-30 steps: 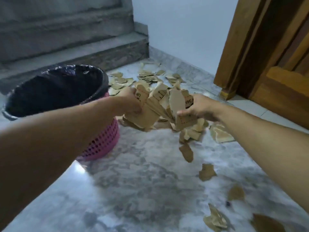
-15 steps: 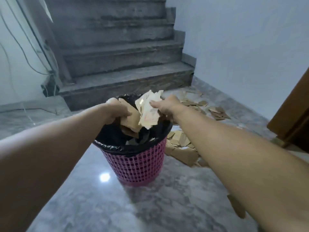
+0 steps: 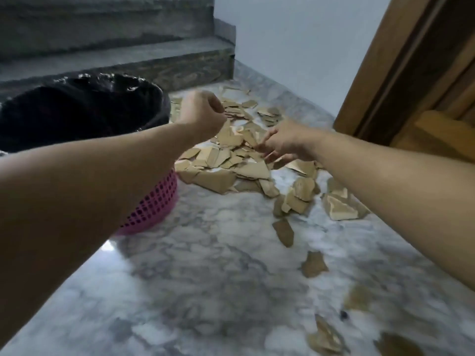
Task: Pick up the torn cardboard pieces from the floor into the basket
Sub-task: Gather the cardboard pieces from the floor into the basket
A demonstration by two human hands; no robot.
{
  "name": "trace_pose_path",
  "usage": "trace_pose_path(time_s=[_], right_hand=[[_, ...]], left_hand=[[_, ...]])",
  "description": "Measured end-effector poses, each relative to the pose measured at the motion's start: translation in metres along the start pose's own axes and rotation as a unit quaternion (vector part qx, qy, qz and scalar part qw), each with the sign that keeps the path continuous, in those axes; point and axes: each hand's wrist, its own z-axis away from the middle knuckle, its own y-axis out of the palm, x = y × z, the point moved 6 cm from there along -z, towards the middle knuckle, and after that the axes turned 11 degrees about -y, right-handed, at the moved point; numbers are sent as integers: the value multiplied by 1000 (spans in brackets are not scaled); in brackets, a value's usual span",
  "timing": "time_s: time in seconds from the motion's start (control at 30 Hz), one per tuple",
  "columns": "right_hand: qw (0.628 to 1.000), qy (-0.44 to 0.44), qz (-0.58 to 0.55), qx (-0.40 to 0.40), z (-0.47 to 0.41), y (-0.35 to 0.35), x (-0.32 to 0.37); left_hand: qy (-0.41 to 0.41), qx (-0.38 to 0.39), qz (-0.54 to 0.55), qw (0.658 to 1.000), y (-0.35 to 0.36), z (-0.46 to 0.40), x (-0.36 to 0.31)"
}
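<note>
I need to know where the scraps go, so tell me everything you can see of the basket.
The basket stands upright on the marble floor, at the left by the bottom stair step. Its wall looks like pink plastic, pierced with rows of small square holes. A shiny black bag lines it and folds over the rim, hiding the inside. The left forearm crosses in front of it and covers much of its side. Cardboard pieces lie on the floor just to its right.

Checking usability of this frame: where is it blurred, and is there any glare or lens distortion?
Head view: motion blur smears the right hand and the near floor, softening the lowest cardboard pieces; a small glare spot sits on the marble beside the pink basket; the wide angle bends the door frame; light is dim and even.
</note>
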Motion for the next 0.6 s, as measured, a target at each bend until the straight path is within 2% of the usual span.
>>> trace_pose_path(time_s=[0.1, 0.2, 0.3, 0.4, 0.5, 0.6], right_hand=[[997, 60, 44, 37, 39, -12, -74], [989, 103, 78, 74, 85, -22, -145], [976, 147, 113, 112, 142, -25, -216], [940, 188, 215, 186, 199, -16, -273], [870, 166, 365, 288, 249, -2, -314], [847, 129, 437, 273, 287, 5, -342]], left_hand=[[10, 108, -46, 993, 80, 45, -10], [17, 202, -133, 970, 153, 98, -6], [22, 315, -195, 929, 229, 166, 13], [53, 418, -280, 862, 290, 237, 44], [140, 452, -347, 810, 323, 288, 61], [226, 435, -374, 787, 338, 314, 64]])
